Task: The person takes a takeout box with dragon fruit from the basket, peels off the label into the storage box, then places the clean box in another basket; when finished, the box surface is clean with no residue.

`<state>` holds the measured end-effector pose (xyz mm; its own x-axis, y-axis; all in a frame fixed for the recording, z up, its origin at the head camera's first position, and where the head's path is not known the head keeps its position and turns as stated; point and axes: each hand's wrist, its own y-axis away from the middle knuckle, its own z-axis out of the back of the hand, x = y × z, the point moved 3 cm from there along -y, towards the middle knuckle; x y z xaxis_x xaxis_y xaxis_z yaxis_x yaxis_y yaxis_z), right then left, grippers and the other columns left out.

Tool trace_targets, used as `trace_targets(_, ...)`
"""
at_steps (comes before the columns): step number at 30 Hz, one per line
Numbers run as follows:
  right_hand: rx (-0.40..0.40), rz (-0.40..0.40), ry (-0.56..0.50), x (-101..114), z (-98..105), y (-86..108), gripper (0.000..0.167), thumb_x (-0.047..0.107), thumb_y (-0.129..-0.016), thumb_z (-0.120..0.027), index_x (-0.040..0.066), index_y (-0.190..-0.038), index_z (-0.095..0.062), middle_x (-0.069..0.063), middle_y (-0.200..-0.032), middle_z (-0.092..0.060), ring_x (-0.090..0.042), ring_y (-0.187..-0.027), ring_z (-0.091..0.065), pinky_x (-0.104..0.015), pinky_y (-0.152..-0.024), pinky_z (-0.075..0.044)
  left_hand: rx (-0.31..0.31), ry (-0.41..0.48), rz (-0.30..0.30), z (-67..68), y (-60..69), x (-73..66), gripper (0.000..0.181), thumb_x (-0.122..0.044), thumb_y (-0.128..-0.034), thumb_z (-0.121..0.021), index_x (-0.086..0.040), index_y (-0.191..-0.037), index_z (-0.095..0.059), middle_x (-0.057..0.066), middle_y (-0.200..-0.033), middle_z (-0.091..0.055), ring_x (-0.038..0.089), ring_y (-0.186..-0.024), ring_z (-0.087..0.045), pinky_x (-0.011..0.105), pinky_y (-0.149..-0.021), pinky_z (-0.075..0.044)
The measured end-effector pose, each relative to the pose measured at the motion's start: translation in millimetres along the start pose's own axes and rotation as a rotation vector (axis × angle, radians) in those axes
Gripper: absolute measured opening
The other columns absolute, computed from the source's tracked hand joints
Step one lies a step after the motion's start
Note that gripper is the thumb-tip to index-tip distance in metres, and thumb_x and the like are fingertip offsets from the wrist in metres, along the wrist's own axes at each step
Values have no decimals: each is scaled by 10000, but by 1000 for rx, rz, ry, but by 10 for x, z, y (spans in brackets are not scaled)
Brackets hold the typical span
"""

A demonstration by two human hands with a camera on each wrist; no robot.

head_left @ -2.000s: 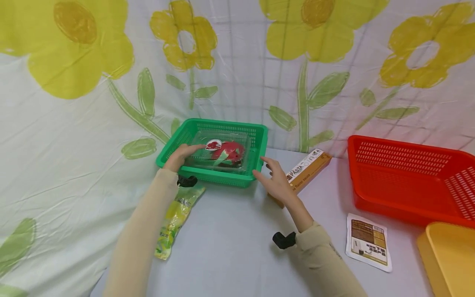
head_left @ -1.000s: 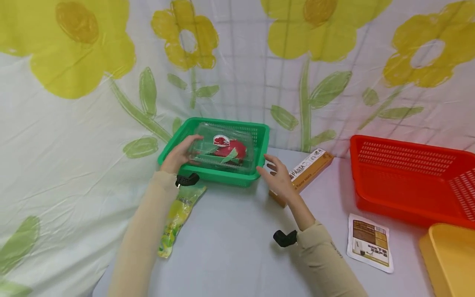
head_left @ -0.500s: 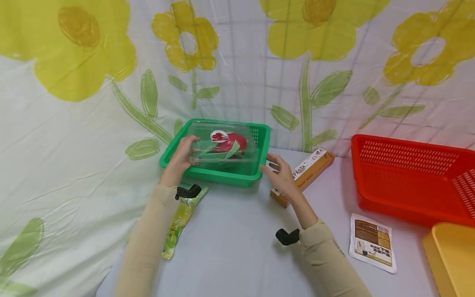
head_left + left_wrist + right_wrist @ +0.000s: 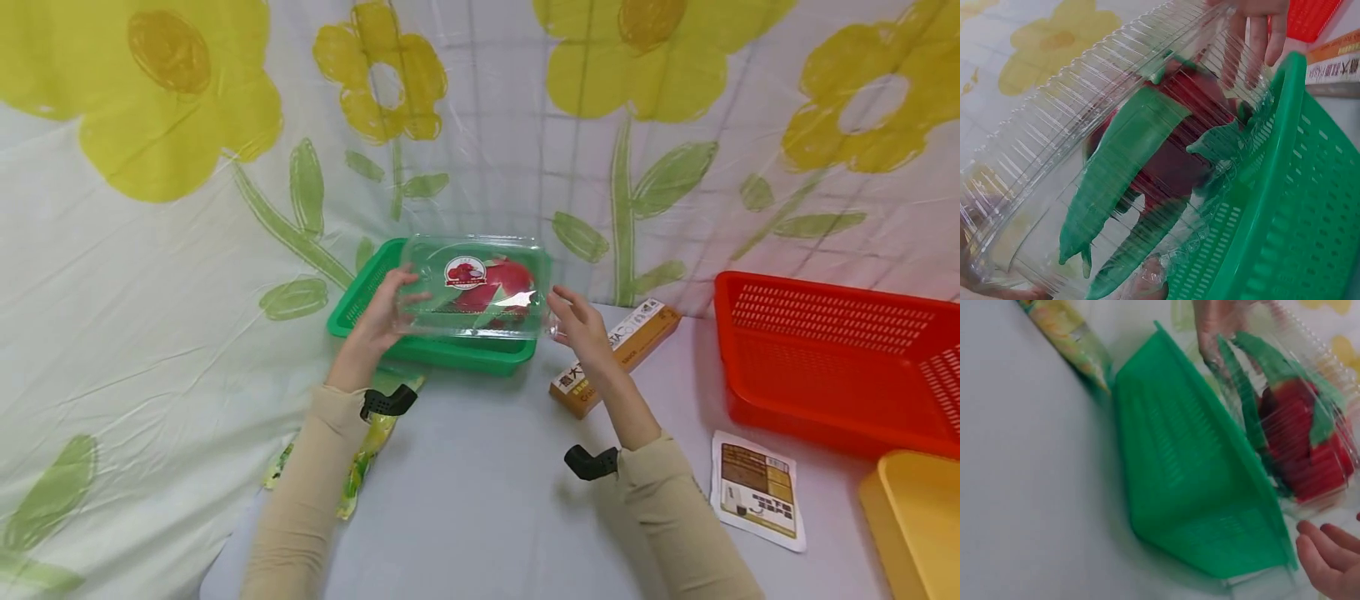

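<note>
Clear box [image 4: 474,292], left hand [image 4: 381,315] gripping.
I can't tell whether right hand [image 4: 588,332] grips; one-sided hold might tip it.

Left grip [image 4: 381,312] holding clear box [image 4: 468,287] of red fruit [image 4: 506,287] — right grip [image 4: 583,325] at its other end, green basket [image 4: 457,352] beneath

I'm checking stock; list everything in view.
Clear box: one, transparent, above green basket
Fruit: one, red, in clear box
Green basket: one, green, on table
Carton: one, brown-white, right of green basket
Red basket: one, red, far right
Bin: one, yellow, front right
Pouch: one, white-brown, left of bin
Packaging: count unclear, yellow-green, on table's left
Table: one, pale, underneath
Cloth: one, yellow-flowered white, behind
Wrist devices: two, black, at wrists
Sleeves: two, beige, on forearms
Left hand: one, bare, gripping clear box
Right hand: one, bare, at clear box
</note>
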<state>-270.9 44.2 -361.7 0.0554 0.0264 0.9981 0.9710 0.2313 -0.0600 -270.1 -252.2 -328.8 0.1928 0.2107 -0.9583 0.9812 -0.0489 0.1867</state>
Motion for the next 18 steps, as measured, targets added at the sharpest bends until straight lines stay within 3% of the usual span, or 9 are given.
trace_targets(3, 7, -23, 0, 45, 20, 25, 676, 435, -981, -534, 97, -1531, -335, -197, -1476, -435, -364, -1295, -480, -487, -1017, -457, 15, -10, -27, -73, 43, -12, 662, -256, -972, -412, -268, -1573, -136, 181, -1501, -259, 292, -1256, -432, 367, -719, -572)
trace_targets(7, 6, -32, -17, 61, 68, 81, 669, 401, -980, -563, 112, -1536, -330, -205, -1458, -451, -346, -1275, -496, -407, -953, -516, 22, -2, -68, -154, 118, -29, 631, -235, -972, -412, -245, -1559, -179, 169, -1402, -357, 160, -973, -569, 194, -494, -470)
trace_targets(10, 13, -34, -38, 74, 104, 139, 654, 371, -985, -566, 98, -1531, -331, -204, -1445, -460, -325, -1213, -542, -334, -892, -546, 47, -14, -91, -226, 178, -43, 635, -234, -972, -409, -237, -1562, -174, 193, -1407, -361, 179, -966, -577, 211, -532, -495)
trace_targets(18, -9, 8, -1, 153, 245, 302, 588, 350, -979, -583, 53, -1454, -404, -211, -1315, -551, -162, -965, -656, -278, -806, -568, 85, -64, -107, -413, 285, -18, 658, -276, -965, -410, -266, -1564, -139, 237, -1501, -287, 475, -1293, -383, 368, -722, -539)
